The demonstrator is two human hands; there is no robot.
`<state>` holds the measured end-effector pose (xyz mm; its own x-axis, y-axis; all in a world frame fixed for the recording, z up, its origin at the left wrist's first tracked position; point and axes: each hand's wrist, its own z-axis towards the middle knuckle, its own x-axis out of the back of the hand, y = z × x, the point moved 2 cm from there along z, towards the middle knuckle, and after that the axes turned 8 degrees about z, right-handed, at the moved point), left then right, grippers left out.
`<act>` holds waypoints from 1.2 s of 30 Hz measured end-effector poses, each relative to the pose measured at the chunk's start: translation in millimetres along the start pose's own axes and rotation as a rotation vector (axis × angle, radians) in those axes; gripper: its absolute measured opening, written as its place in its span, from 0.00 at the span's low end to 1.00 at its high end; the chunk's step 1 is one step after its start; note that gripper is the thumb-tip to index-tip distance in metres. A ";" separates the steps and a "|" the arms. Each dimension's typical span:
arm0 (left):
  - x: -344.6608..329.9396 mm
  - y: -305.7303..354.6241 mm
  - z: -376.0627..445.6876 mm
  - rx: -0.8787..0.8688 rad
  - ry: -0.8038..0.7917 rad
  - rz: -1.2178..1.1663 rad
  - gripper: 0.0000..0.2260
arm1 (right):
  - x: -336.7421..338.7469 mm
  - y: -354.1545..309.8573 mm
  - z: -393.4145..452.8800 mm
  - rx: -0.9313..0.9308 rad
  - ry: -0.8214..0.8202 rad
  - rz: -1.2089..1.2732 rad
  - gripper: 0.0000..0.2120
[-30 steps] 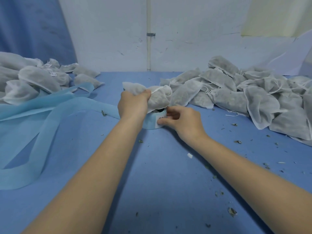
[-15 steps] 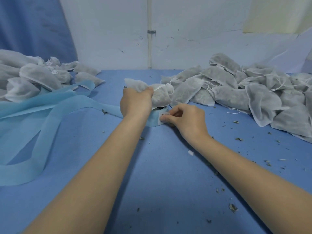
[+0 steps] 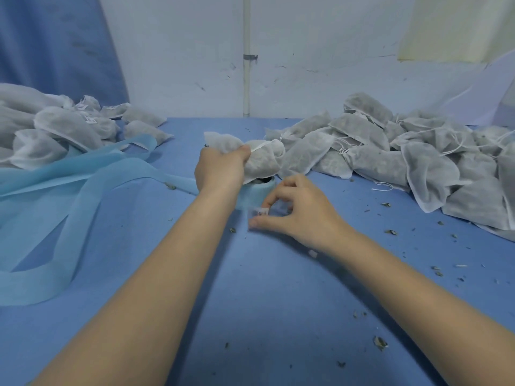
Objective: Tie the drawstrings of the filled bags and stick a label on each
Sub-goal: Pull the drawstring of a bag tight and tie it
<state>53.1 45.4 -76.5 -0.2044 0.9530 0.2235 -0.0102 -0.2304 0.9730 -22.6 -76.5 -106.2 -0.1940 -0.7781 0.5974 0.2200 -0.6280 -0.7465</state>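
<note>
One small label (image 3: 260,211) sits pinched in my right hand (image 3: 295,210) just beside the roll (image 3: 255,190), my left hand (image 3: 220,168) gripping the bag (image 3: 262,160) above it; it may curl and stick to my fingertips.

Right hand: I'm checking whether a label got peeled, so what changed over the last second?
The right hand drew back from the light-blue label roll toward the person, now pinching a small white label. The left hand still grips the white mesh filled bag above the roll.
</note>
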 end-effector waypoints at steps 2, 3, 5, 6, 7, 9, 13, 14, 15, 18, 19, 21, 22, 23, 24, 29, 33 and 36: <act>2.3 3.0 -2.6 -0.054 -0.005 -0.051 0.15 | 14.4 -10.0 0.8 0.022 0.042 0.040 0.12; 3.6 5.9 -4.8 -0.096 -0.017 -0.070 0.14 | 22.4 -15.3 1.4 0.044 0.070 0.049 0.12; 5.1 12.2 -9.7 -0.179 -0.075 -0.095 0.13 | 37.2 -25.0 2.8 0.096 0.117 0.051 0.11; 5.3 14.6 -12.7 -0.211 -0.115 -0.088 0.12 | 43.7 -28.7 3.4 0.124 0.140 0.049 0.11; 5.1 16.3 -15.8 -0.235 -0.156 -0.071 0.13 | 49.1 -31.3 4.0 0.146 0.161 0.042 0.10; 3.6 18.6 -21.5 -0.262 -0.236 -0.040 0.15 | 58.0 -34.3 6.1 0.179 0.194 0.008 0.09; 0.6 23.3 -33.1 -0.277 -0.375 -0.031 0.23 | 68.0 -31.1 10.1 0.187 0.212 -0.045 0.09; 0.0 23.9 -34.2 -0.279 -0.401 -0.035 0.23 | 69.5 -29.6 10.6 0.182 0.215 -0.047 0.09; -0.9 23.8 -34.7 -0.282 -0.424 -0.040 0.23 | 70.8 -28.1 10.8 0.178 0.218 -0.047 0.10; -2.6 23.1 -35.3 -0.295 -0.472 -0.058 0.17 | 72.7 -26.3 11.2 0.180 0.210 -0.035 0.12; -2.6 23.1 -35.1 -0.294 -0.483 -0.070 0.14 | 72.7 -26.2 11.5 0.180 0.206 -0.025 0.12; -2.4 23.4 -34.3 -0.281 -0.516 -0.102 0.11 | 72.2 -25.3 12.4 0.169 0.220 -0.013 0.12; -2.3 23.7 -33.4 -0.273 -0.538 -0.128 0.11 | 72.1 -24.5 12.8 0.161 0.235 0.002 0.12; -2.2 23.7 -32.4 -0.268 -0.560 -0.154 0.11 | 72.3 -23.7 12.9 0.150 0.246 0.037 0.12; -1.8 23.8 -32.0 -0.273 -0.580 -0.169 0.12 | 72.6 -22.8 12.7 0.138 0.247 0.091 0.12; -4.6 21.2 -35.4 -0.366 -0.571 -0.038 0.25 | 75.0 -15.9 11.6 0.070 0.201 0.348 0.18; -8.1 20.9 -35.7 -0.381 -0.550 -0.054 0.22 | 72.8 -13.8 12.9 0.010 0.183 0.512 0.05; -9.6 20.4 -36.0 -0.376 -0.547 -0.043 0.25 | 71.2 -12.5 12.3 0.016 0.184 0.558 0.01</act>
<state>19.6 24.4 -60.8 0.3287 0.9027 0.2776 -0.3683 -0.1481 0.9178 -27.3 -124.2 -50.7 -0.2072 -0.9768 0.0539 0.3503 -0.1255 -0.9282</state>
